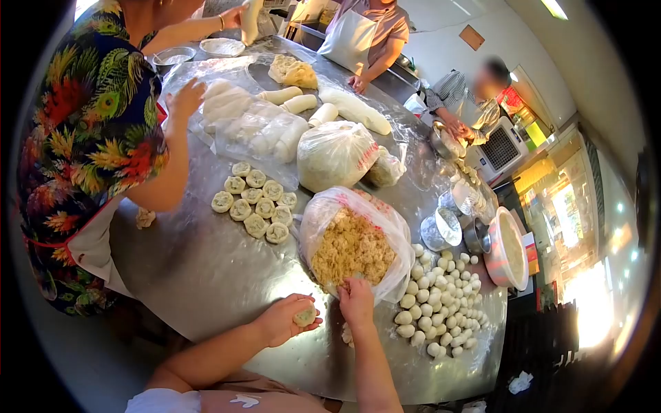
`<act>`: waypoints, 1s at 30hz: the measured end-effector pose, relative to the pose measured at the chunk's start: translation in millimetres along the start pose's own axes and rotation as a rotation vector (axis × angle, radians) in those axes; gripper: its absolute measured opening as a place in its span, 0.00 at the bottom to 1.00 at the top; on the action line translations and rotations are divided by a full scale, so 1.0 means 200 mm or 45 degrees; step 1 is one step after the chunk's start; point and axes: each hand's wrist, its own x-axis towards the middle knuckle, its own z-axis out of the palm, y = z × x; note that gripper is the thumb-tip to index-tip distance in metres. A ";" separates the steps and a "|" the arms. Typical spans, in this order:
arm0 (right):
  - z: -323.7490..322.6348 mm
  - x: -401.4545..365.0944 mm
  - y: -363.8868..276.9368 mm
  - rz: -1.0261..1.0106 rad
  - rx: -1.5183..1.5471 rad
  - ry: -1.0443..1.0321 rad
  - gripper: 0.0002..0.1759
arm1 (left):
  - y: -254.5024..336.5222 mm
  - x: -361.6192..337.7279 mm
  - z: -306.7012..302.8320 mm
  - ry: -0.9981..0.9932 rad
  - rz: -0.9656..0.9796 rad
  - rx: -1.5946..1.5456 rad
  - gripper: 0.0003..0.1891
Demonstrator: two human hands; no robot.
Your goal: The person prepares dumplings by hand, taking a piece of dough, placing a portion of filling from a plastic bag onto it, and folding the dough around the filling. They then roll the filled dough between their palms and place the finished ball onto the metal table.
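Note:
My left hand [286, 321] is cupped round a small piece of dough [304, 315] near the table's front edge. To its right, my right hand [356, 300] is closed at the near rim of an open plastic bag [401, 242]. Crumbly yellowish filling [351, 244] fills that bag. What my right fingers hold is too small to make out. Many white dough balls [441, 296] lie to the right of the bag. Several round shaped dough pieces [256, 203] sit in rows to its left.
A co-worker in a floral top [96, 138] stands at the left, with two more people [372, 41] [468, 110] across the metal table [206, 289]. Tied bags [336, 155], dough rolls [354, 110], a metal pot [441, 229] and a large basin [506, 248] stand around.

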 end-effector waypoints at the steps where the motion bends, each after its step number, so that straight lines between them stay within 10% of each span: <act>1: -0.01 0.01 0.00 -0.017 0.001 -0.014 0.13 | 0.01 0.00 -0.01 -0.029 -0.001 -0.018 0.13; 15: -0.15 0.11 -0.12 0.496 0.752 -0.150 0.11 | 0.09 0.14 0.01 0.074 0.126 -0.001 0.16; 30: -0.21 0.00 -0.50 -0.040 0.548 -0.220 0.16 | -0.02 0.23 0.01 -0.053 0.364 0.061 0.14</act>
